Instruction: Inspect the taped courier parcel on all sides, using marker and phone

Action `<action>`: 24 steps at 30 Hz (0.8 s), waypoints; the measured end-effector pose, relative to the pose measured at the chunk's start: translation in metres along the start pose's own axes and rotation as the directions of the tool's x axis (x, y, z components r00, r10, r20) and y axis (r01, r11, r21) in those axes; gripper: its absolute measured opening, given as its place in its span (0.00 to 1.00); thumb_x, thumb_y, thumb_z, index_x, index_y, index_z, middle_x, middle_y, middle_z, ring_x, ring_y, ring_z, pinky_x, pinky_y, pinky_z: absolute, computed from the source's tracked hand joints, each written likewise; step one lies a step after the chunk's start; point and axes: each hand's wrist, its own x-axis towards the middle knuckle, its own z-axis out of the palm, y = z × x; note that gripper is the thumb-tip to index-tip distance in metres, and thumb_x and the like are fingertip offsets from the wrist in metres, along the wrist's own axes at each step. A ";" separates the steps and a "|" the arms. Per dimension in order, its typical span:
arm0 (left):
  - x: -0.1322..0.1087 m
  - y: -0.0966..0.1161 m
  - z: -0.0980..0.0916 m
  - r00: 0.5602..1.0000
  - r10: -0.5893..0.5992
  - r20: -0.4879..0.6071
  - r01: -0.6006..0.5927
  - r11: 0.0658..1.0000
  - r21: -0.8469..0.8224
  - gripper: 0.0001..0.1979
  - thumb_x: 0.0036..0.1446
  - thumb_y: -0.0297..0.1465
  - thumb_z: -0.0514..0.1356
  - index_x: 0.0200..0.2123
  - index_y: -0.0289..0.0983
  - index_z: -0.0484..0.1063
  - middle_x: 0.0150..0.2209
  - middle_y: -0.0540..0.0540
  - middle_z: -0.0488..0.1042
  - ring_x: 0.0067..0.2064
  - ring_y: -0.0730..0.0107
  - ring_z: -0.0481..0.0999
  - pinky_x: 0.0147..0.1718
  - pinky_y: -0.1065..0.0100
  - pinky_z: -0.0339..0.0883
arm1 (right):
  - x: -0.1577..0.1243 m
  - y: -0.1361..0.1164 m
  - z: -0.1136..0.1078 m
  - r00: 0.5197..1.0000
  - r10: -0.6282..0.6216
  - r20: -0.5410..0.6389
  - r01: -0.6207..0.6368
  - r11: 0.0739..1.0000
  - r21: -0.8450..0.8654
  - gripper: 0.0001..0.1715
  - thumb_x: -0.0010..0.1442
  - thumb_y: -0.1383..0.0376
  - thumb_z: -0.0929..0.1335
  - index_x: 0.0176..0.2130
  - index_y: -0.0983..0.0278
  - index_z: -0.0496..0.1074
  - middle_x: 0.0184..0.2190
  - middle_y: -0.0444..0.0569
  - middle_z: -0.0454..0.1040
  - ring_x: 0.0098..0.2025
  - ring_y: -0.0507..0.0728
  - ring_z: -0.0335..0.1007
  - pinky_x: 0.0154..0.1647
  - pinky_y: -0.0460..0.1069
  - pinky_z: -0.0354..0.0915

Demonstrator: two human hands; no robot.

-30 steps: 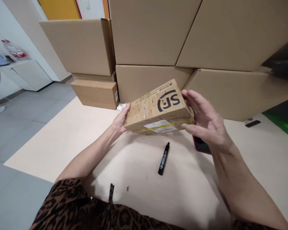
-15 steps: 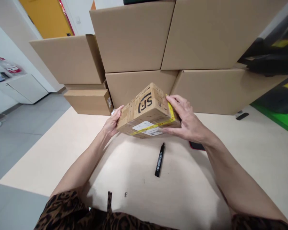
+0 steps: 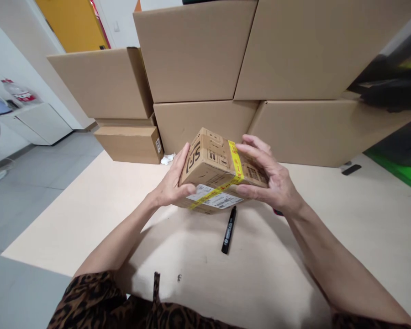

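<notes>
A small cardboard box (image 3: 214, 162) is held tilted over the table, with black print, yellow tape and a white shipping label (image 3: 219, 198) on the side toward me. My left hand (image 3: 174, 183) grips its left end, thumb along the lower front edge. Around the right end, my right hand (image 3: 269, 176) is closed, fingers over the top and thumb beside the label. The box's underside is hidden. Just below it, a black marker pen (image 3: 229, 230) lies on the pale table (image 3: 260, 269).
Large cardboard boxes (image 3: 198, 55) are stacked along the table's back. A smaller brown box (image 3: 130, 144) stands at the back left, beside crumpled white paper (image 3: 167, 158). A small black object (image 3: 351, 170) lies at the right. A bottle (image 3: 20, 92) stands on a white cabinet (image 3: 41, 123).
The box has been turned, so its taped end faces me more and the printed logo side has swung left. My left hand has shifted its hold, with its thumb now on the front.
</notes>
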 end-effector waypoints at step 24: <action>-0.001 0.077 0.022 0.836 0.468 -0.286 -0.273 0.807 0.523 0.43 0.53 0.52 0.75 0.66 0.42 0.66 0.67 0.34 0.72 0.74 0.38 0.66 0.69 0.38 0.66 | -0.011 -0.019 0.036 0.986 0.019 -0.164 0.007 0.988 0.156 0.62 0.50 0.41 0.81 0.73 0.46 0.56 0.73 0.50 0.60 0.77 0.70 0.55 0.75 0.68 0.63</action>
